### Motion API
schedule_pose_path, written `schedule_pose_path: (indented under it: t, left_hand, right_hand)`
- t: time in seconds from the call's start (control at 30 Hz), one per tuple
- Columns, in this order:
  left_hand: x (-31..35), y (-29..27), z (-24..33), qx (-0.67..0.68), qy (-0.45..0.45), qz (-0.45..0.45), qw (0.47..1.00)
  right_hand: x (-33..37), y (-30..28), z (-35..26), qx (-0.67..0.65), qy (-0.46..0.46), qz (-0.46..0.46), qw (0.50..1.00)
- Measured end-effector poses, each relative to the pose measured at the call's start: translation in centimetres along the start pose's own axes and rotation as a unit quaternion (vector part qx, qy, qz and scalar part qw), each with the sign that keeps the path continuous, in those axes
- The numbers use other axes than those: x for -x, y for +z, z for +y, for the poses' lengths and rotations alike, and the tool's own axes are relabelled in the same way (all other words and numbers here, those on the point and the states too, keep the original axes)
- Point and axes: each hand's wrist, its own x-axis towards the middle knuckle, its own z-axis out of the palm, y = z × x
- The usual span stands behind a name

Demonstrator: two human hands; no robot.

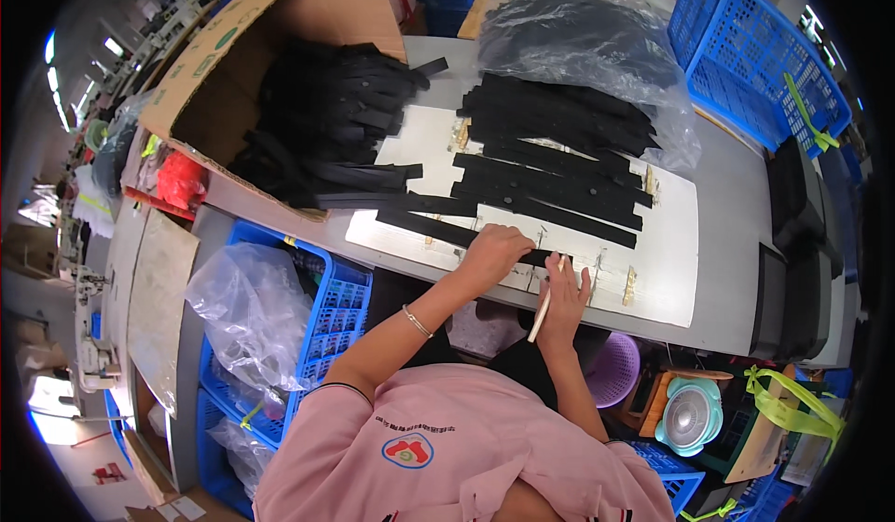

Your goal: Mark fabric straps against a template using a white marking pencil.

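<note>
On a white board [667, 280] in front of me lies a black fabric strip [424, 227], running from the left toward my hands. My left hand [494, 256] is closed, its fingertips pinching the strip near its right end. Just right of it, my right hand [565, 306] grips a pale slim stick [542, 313] that slants down past the palm. The right fingertips are close to the strip's end; whether they touch it I cannot tell. Beyond both hands, more black strips [550, 186] lie side by side across the board. Short marks and yellowish tape pieces [629, 285] show on the board.
An open cardboard box [224, 65] on its side spills black strips [326, 103] at the left. Clear plastic [578, 37] covers a dark stack at the back. Blue crates [755, 56] stand back right, with dark boxes [797, 233] below. Another blue crate [340, 308] sits lower left.
</note>
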Motion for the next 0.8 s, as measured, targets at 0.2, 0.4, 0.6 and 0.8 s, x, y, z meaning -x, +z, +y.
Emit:
schedule_pose_path:
  t: [0.2, 0.4, 0.6, 0.8]
  left_hand:
    - [0.6, 2.6, 1.7, -0.028, -0.011, 0.122, 0.992]
    - [4.8, 1.2, 0.5, -0.149, -0.032, 0.090, 0.984]
    - [7.4, -0.8, -0.4, -0.149, -0.108, 0.094, 0.978]
    - [7.8, -3.4, -1.4, -0.143, -0.116, 0.037, 0.982]
  right_hand:
    - [1.5, -1.3, 1.9, 0.094, 0.000, -0.067, 0.993]
    - [3.0, -4.2, 7.1, 0.172, 0.065, 0.003, 0.983]
    - [3.2, -4.7, 7.1, 0.179, 0.057, -0.009, 0.982]
    - [3.1, -4.4, 7.1, 0.231, 0.083, -0.005, 0.969]
